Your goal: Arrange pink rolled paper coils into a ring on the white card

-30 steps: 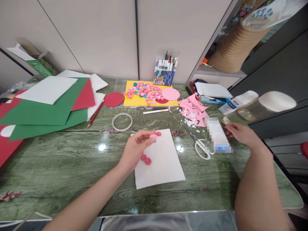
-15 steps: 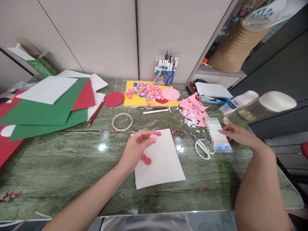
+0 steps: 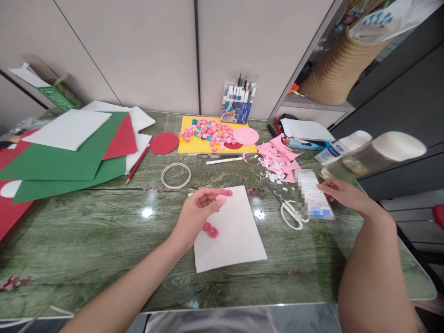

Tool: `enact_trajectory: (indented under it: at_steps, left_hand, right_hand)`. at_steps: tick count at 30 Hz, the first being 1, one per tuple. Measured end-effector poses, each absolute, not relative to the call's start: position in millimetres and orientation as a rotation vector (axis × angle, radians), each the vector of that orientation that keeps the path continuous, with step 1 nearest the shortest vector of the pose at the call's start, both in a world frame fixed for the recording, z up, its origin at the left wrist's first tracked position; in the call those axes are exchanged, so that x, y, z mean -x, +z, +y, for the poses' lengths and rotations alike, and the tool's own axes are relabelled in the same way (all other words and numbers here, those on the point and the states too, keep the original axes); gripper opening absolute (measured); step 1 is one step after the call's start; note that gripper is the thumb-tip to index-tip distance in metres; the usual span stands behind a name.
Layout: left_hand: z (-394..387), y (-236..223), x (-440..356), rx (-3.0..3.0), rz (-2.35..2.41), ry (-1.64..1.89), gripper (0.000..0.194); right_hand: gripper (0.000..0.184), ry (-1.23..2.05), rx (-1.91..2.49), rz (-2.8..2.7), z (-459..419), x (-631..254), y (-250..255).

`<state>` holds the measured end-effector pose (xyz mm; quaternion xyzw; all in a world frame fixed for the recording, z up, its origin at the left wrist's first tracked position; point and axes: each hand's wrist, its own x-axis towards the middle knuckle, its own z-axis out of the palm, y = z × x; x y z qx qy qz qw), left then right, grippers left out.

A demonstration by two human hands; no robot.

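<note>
My left hand point(image 3: 194, 215) hovers over a white sheet point(image 3: 233, 240) near the table's middle, its fingertips pinched on a small pink paper coil point(image 3: 221, 200). Two darker pink coils point(image 3: 210, 230) lie on the sheet just below that hand, and two more peek out at the sheet's top edge point(image 3: 227, 192). My right hand point(image 3: 344, 196) rests at the right, fingers loosely stretched, with a fingertip touching the right edge of a phone point(image 3: 314, 194) that lies flat on the table.
White-handled scissors point(image 3: 290, 213) lie left of the phone. A tape ring point(image 3: 176, 175), a red pencil point(image 3: 138, 164), green and red paper sheets point(image 3: 69, 157), a yellow sheet with several pink coils point(image 3: 215, 134), a marker pack point(image 3: 238, 99), pink scraps point(image 3: 277, 159) and a clear bottle point(image 3: 374, 157) surround the work spot.
My right hand has slid a little left, from beside the phone onto its edge. My left hand and the coil have stayed put.
</note>
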<state>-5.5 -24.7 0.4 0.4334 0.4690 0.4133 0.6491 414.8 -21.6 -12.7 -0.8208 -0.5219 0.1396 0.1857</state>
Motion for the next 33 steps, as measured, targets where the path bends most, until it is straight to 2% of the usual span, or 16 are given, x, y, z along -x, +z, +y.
enact_trajectory:
  at_steps: [3,8,13,22,27,33]
  left_hand:
    - [-24.9,1.0,5.8,-0.977,1.069,0.941,0.024]
    - [-26.1,1.4,6.3,-0.957,1.044,0.949,0.023]
    - [-26.1,0.4,6.5,-0.945,1.046,0.944,0.021]
    - [-25.1,-0.5,5.9,-0.885,1.027,0.95,0.016]
    - [-24.8,-2.5,5.9,-0.88,1.018,0.949,0.016]
    - [-25.0,-2.0,5.2,-0.891,1.018,0.951,0.015]
  right_hand:
    - [0.026,0.763,2.305,-1.443,-20.8,-419.5,-10.9]
    - [0.033,0.909,2.307,-1.357,-20.8,-426.7,-12.1]
    - [0.032,0.932,2.286,-1.34,-19.5,-436.0,-18.8]
    - [0.018,0.921,2.266,-1.369,-18.9,-456.6,-36.2]
    - [0.018,0.92,2.259,-1.438,-18.8,-456.7,-38.2]
    - [0.013,0.765,2.321,-1.499,-18.3,-451.9,-39.4]
